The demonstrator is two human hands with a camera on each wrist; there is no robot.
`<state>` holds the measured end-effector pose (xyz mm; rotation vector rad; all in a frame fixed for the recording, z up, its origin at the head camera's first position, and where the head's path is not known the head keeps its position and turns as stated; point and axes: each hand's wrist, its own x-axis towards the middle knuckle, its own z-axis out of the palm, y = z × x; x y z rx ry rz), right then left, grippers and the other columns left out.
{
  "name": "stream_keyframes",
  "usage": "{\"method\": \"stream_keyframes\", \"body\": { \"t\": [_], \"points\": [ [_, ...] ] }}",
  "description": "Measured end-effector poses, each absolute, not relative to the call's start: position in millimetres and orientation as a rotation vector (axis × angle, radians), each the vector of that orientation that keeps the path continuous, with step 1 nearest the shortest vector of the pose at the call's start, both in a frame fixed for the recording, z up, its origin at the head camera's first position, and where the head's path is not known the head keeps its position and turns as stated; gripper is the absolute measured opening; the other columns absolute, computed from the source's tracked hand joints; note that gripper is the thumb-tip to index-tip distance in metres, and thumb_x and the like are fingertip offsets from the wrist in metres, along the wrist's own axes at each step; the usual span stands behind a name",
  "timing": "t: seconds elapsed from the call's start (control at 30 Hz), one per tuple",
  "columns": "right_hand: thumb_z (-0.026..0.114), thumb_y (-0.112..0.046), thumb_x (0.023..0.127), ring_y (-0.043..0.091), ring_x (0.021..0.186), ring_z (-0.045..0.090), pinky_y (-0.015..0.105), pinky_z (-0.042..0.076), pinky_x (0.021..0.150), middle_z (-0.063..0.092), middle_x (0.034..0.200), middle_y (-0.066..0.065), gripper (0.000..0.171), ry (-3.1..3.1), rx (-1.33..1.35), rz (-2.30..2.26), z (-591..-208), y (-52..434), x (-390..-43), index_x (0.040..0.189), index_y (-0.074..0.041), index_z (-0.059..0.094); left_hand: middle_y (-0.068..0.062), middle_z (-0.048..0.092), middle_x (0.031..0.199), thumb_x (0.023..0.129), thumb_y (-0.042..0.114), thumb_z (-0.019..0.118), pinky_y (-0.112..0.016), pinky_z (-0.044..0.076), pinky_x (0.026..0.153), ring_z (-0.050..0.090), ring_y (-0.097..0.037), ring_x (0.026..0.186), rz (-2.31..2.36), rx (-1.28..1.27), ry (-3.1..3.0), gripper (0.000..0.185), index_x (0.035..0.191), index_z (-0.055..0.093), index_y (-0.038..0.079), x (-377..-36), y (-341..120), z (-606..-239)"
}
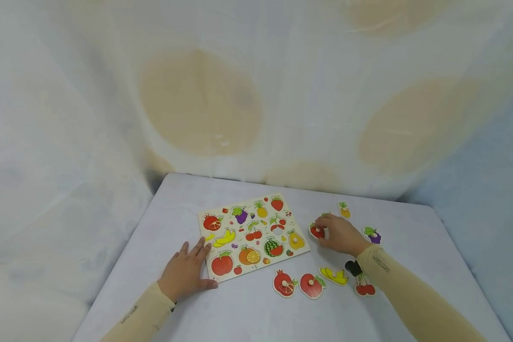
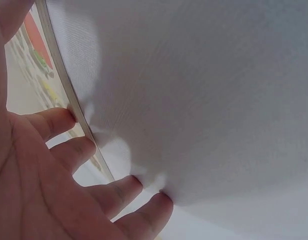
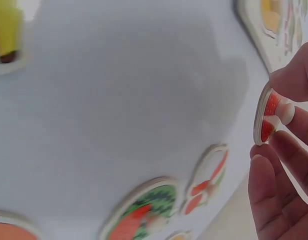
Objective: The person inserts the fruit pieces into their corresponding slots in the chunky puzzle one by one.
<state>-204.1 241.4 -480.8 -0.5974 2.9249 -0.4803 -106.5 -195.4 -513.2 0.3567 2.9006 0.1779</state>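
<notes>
A wooden fruit puzzle board [image 1: 243, 227] lies on the white table, printed with several fruits. My left hand [image 1: 184, 270] is spread at its left edge, some fingertips touching the edge; the left wrist view shows the fingers [image 2: 59, 122] against the board's side. To the right of the board, my right hand [image 1: 344, 233] pinches a strawberry piece [image 3: 270, 112] with a pale knob. The piece is tilted on edge in the right wrist view. A pear piece [image 1: 296, 240] with a knob sits in the board's right side.
Nearer me lie a pomegranate piece [image 1: 284, 285], an apple piece [image 1: 311, 287], a banana piece [image 1: 334, 276] and a cherry piece [image 1: 365, 288]. Beyond the right hand are a pineapple piece [image 1: 344, 210] and a grape piece [image 1: 373, 234]. A watermelon piece [image 3: 149, 212] shows in the right wrist view.
</notes>
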Motion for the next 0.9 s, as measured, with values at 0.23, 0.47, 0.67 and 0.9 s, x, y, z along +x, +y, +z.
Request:
{"method": "stream_keyframes", "body": {
  "t": [0.23, 0.47, 0.67, 0.9],
  "points": [
    [0.084, -0.015, 0.078, 0.024, 0.098, 0.062, 0.041, 0.055, 0.087, 0.065, 0.113, 0.005, 0.035, 2.919, -0.606, -0.533, -479, 223, -227, 0.11, -0.009, 0.072, -0.012, 0.032, 0.16, 0.068, 0.069, 0.078, -0.067, 0.037, 0.102, 0.034, -0.057, 0.134, 0.174, 0.351, 2.899, 0.108, 0.153, 0.042, 0.014, -104, -197, -514],
    [0.083, -0.017, 0.08, 0.026, 0.101, 0.062, 0.043, 0.054, 0.089, 0.065, 0.115, 0.006, 0.037, 2.899, -0.561, -0.547, -479, 199, -247, 0.114, -0.007, 0.071, -0.012, 0.033, 0.159, 0.068, 0.071, 0.078, -0.066, 0.039, 0.1, 0.036, -0.057, 0.133, 0.14, 0.373, 2.925, 0.108, 0.153, 0.043, 0.014, -103, -197, -514],
    [0.082, -0.019, 0.082, 0.026, 0.1, 0.061, 0.043, 0.053, 0.089, 0.065, 0.112, 0.007, 0.037, 2.878, -0.485, -0.577, -477, 174, -268, 0.115, -0.007, 0.07, -0.012, 0.034, 0.159, 0.067, 0.071, 0.077, -0.066, 0.039, 0.1, 0.036, -0.056, 0.134, 0.133, 0.38, 2.939, 0.108, 0.152, 0.043, 0.014, -103, -196, -515],
    [0.081, -0.021, 0.082, 0.024, 0.095, 0.06, 0.04, 0.053, 0.087, 0.065, 0.107, 0.006, 0.037, 2.885, -0.43, -0.627, -484, 150, -293, 0.114, -0.007, 0.071, -0.011, 0.033, 0.159, 0.067, 0.074, 0.074, -0.066, 0.04, 0.1, 0.036, -0.056, 0.134, 0.12, 0.396, 2.948, 0.109, 0.153, 0.042, 0.016, -105, -197, -518]
  ]
}}
